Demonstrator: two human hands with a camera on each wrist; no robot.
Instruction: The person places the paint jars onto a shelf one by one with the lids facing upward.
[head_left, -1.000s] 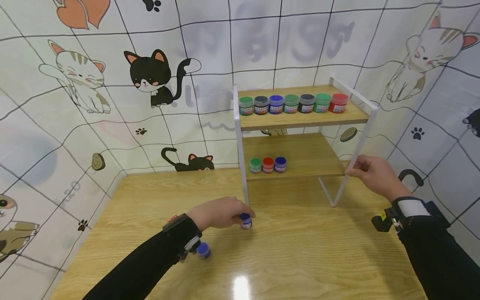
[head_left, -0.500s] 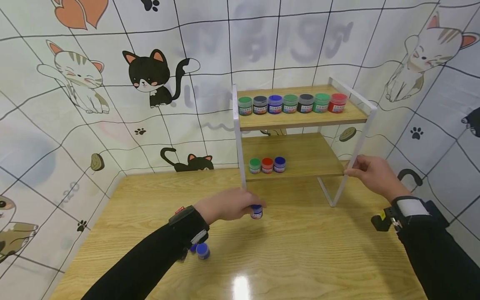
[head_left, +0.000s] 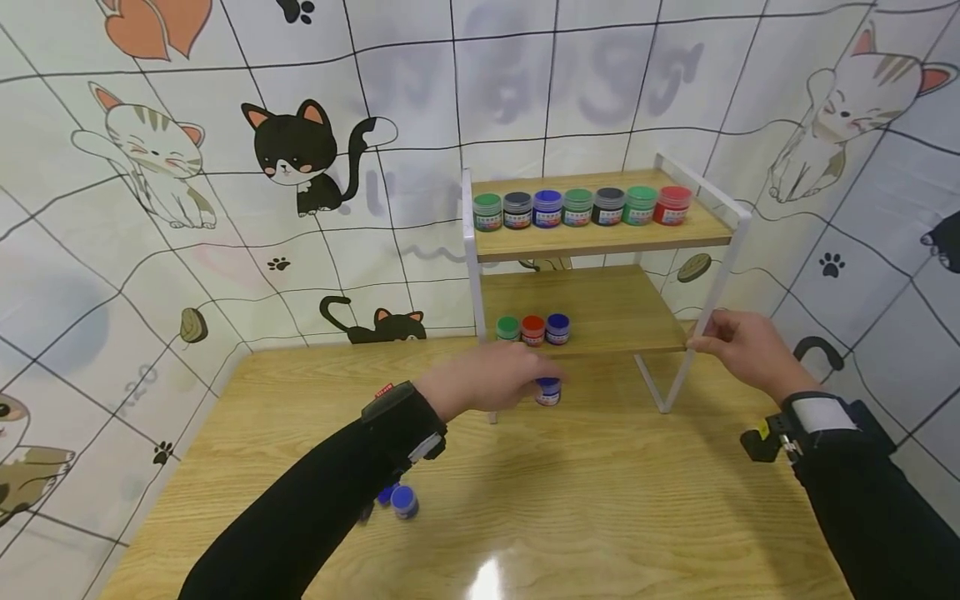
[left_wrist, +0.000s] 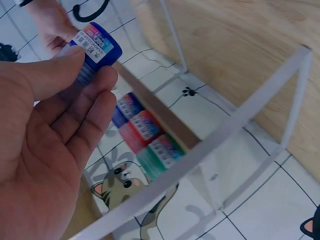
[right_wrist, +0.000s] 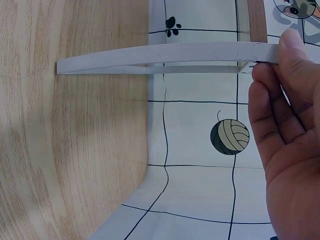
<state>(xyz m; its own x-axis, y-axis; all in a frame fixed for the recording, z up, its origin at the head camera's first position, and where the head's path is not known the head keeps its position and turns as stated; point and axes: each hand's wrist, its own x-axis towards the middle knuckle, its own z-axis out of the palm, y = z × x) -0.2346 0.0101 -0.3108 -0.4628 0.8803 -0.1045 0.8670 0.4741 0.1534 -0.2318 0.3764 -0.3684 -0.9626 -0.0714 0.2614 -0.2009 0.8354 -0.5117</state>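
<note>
My left hand (head_left: 491,377) pinches a small blue-lidded paint jar (head_left: 548,392) between thumb and fingers, in front of the lower shelf's edge. The left wrist view shows the jar (left_wrist: 95,47) with its label toward the camera. On the lower shelf (head_left: 615,312) stand a green jar (head_left: 507,328), a red jar (head_left: 533,331) and a blue jar (head_left: 557,329) in a row at the left. My right hand (head_left: 738,346) pinches the white right leg of the rack (head_left: 705,304); the right wrist view shows thumb and fingertips on that white bar (right_wrist: 200,52).
A row of several green, black, blue and red jars (head_left: 577,207) lines the upper shelf (head_left: 600,242). On the table (head_left: 600,517), a blue jar (head_left: 404,502) and other jars lie partly hidden by the left forearm. A cat-patterned wall covering (head_left: 420,200) closes off the back and sides.
My left hand has carried the blue jar up and to the right, from low over the table to just before the lower shelf. The right hand keeps its hold on the rack leg.
</note>
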